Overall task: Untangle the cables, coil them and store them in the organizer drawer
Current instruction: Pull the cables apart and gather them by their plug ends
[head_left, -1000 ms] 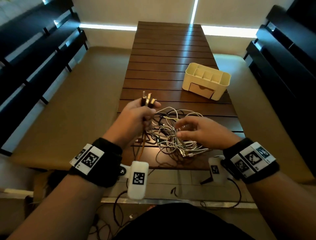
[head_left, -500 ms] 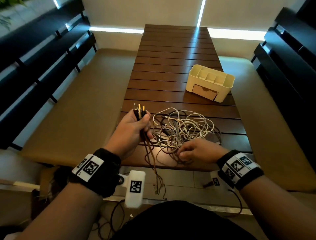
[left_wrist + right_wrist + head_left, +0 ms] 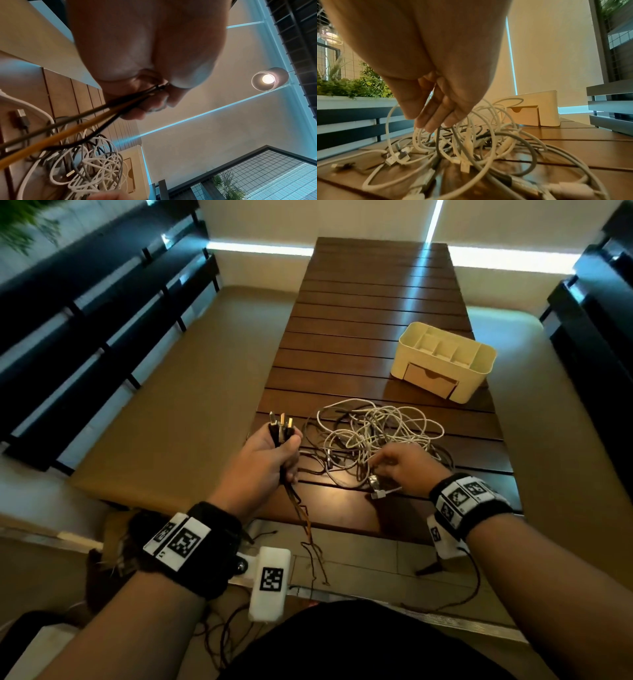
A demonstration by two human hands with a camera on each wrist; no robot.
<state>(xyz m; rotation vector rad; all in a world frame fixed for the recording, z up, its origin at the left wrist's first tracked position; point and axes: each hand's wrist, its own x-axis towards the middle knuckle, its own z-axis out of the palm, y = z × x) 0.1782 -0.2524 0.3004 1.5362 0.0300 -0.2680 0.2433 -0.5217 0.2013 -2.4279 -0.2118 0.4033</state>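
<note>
Head view: left hand [image 3: 265, 458] fisted around a bundle of dark cables [image 3: 281, 433], plug ends sticking up above the fist, tails dropping below it past the table [image 3: 373, 313] edge.
Left wrist view: same fist [image 3: 147, 56] seen from below — thin brown, black and one yellow strand [image 3: 51, 138] running out of the curled fingers toward the pile.
Cable tangle: mostly white and grey loops [image 3: 376, 429] with darker strands woven through, heaped on the wood slats just right of the left hand and under the right hand's fingertips.
Right hand: lowered onto the near edge of the heap [image 3: 404, 465]; in the right wrist view [image 3: 436, 65] fingers [image 3: 428, 121] extended downward and close together, tips among the white loops [image 3: 471, 142]. Cannot tell whether a strand is pinched.
Connectors: silver USB plug [image 3: 376, 491] lying just below the right hand's fingertips.
Organizer: cream box [image 3: 445, 361] beyond the right hand, well apart from the tangle, open compartments on top; drawer [image 3: 430, 380] front facing the person, slightly pulled out.
Hard to make out: number of separate cables in the heap; near strands blurred in both wrist views.
</note>
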